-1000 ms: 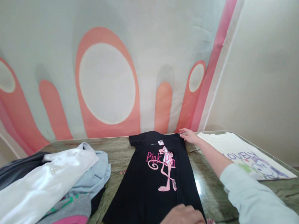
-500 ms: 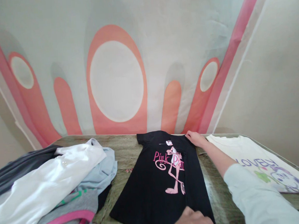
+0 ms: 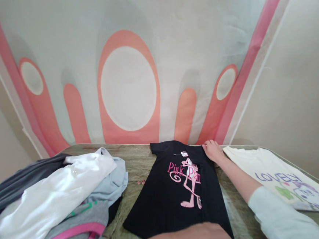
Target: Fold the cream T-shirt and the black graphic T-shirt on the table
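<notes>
A black T-shirt [image 3: 166,203] with pink lettering and a pink cartoon panther lies on the wooden table. Its right side is folded inward, and the fold's edge cuts across the print. At the shirt's top right corner rests my right hand [image 3: 213,151], fingers slightly apart and lying on the cloth. Low in the view, my left hand [image 3: 204,235] is over the bottom of the shirt near its right side. The frame's lower edge cuts that hand off and its fingers are hidden.
On the left is a heap with a white garment [image 3: 60,186], a light blue one [image 3: 111,182] and a grey one with pink trim [image 3: 73,222]. A cream "LOVELY" shirt [image 3: 251,160] lies to the right. The table [image 3: 135,158] meets a painted wall [image 3: 129,88].
My left hand has shifted and turned sideways across the shirt's bottom. My right hand stays at the top right corner, its fingers now more spread. The view has moved slightly left.
</notes>
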A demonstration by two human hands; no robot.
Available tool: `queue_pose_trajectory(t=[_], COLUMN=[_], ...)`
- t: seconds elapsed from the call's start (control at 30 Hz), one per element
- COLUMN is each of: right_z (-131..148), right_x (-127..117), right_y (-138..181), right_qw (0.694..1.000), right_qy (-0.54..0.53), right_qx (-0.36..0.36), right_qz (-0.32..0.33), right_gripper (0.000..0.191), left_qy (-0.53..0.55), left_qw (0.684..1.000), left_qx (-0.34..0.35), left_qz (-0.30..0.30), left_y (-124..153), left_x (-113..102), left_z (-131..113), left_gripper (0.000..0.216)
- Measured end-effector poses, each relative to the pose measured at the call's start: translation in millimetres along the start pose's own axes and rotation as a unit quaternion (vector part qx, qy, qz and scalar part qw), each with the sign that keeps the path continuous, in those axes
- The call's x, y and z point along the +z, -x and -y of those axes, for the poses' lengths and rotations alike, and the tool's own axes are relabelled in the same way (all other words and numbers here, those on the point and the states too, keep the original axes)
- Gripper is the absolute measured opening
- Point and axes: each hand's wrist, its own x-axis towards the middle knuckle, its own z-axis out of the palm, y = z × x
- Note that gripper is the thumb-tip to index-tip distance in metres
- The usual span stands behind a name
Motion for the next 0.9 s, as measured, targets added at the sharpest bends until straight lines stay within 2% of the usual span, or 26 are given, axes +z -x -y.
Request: queue_pose_trajectory(t=[0.03,0.07,0.13,0.2,0.3,0.37,0.5,0.6,0.67,0.7,0.73,0.77,0.8,0.83,0.9], right_z=[5.7,12.2,26.2,38.1,46.5,46.0,40.3,37.3,35.6,34.7,33.6,32.5,31.4,30.4,28.8], right_x=[-2.3,-3.9,-4.2,-1.3,5.2,8.1,8.9,8.0,7.0,6.2,5.0,3.4,1.6,-0.4,-4.7], right_y=[5.8,12.4,27.0,40.5,52.6,54.9,54.5,55.0,55.3,55.0,54.4,53.4,52.0,50.2,45.6], right_qw=[1.0,1.0,0.997,0.992,0.983,0.978,0.975,0.974,0.972,0.971,0.969,0.966,0.963,0.959,0.95], right_qy=[-0.001,-0.006,-0.031,-0.063,-0.089,-0.094,-0.094,-0.091,-0.088,-0.087,-0.088,-0.089,-0.093,-0.097,-0.11], right_qx=[-0.009,-0.023,-0.066,-0.105,-0.114,-0.111,-0.117,-0.128,-0.142,-0.151,-0.16,-0.171,-0.183,-0.195,-0.217], right_qz=[-0.007,-0.012,-0.013,0.02,0.112,0.149,0.161,0.163,0.162,0.163,0.165,0.169,0.174,0.181,0.197], right_gripper=[0.04,0.041,0.045,0.052,0.065,0.07,0.072,0.073,0.073,0.072,0.071,0.071,0.07,0.069,0.069], left_qy=[-0.017,-0.05,-0.129,-0.183,-0.194,-0.183,-0.131,-0.048,-0.008,-0.004,-0.012,-0.033,-0.071,-0.116,-0.173], left_qw=[0.998,0.988,0.956,0.932,0.925,0.928,0.948,0.974,0.986,0.988,0.987,0.978,0.951,0.909,0.827], left_qx=[-0.034,-0.101,-0.205,-0.266,-0.301,-0.304,-0.278,-0.219,-0.164,-0.151,-0.159,-0.193,-0.26,-0.338,-0.457], left_qz=[-0.047,-0.105,-0.164,-0.165,-0.126,-0.112,-0.081,-0.009,0.03,0.02,-0.022,-0.079,-0.15,-0.216,-0.278], left_y=[7.8,15.6,28.6,35.8,37.2,36.0,37.2,43.2,49.4,53.0,56.9,61.0,65.1,69.2,76.4], left_x=[-11.4,-21.0,-32.4,-33.4,-25.4,-20.9,-24.9,-43.3,-60.5,-69.0,-76.8,-83.4,-88.5,-92.1,-95.0], left_z=[-3.8,-5.9,-3.3,6.4,19.3,18.2,-2.3,-10.8,-4.0,3.4,13.1,24.5,36.9,49.4,72.2], left_gripper=[0.032,0.037,0.046,0.054,0.063,0.068,0.071,0.069,0.065,0.06,0.053,0.044,0.036,0.03,0.024])
